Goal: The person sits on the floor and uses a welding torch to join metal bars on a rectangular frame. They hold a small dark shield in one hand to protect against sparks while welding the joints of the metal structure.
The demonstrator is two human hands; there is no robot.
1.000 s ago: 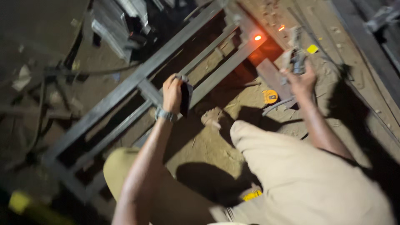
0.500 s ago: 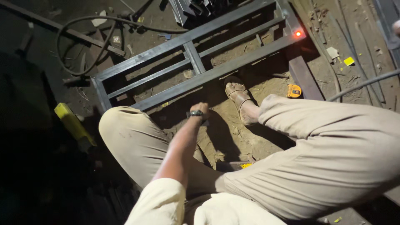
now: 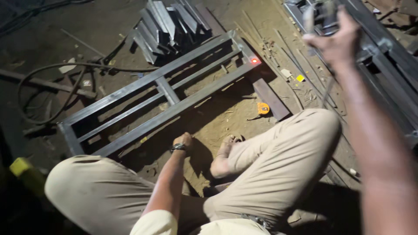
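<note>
I sit on a dirt floor in beige trousers with my knees apart. My left hand [image 3: 183, 141], with a watch on the wrist, presses on the ground with curled fingers, just short of the near rail of a welded steel frame [image 3: 174, 109]. A red-hot spot [image 3: 254, 61] glows on the frame's far right corner. My right hand [image 3: 337, 41] is raised at the upper right and grips a blurred grey tool [image 3: 320, 19]; a thin wire hangs from it. My bare foot [image 3: 224, 156] rests beside the left hand.
A stack of steel sections [image 3: 167, 24] lies behind the frame. A yellow tape measure [image 3: 263, 108] sits next to a flat steel bar [image 3: 270, 98]. A hose [image 3: 52, 87] loops at the left. More steel framing [image 3: 392, 69] runs along the right. A yellow object [image 3: 19, 167] lies near my left knee.
My left hand left the frame rail and came down to the ground in front of it. My right hand rose into view at the upper right with the tool. The view swung right.
</note>
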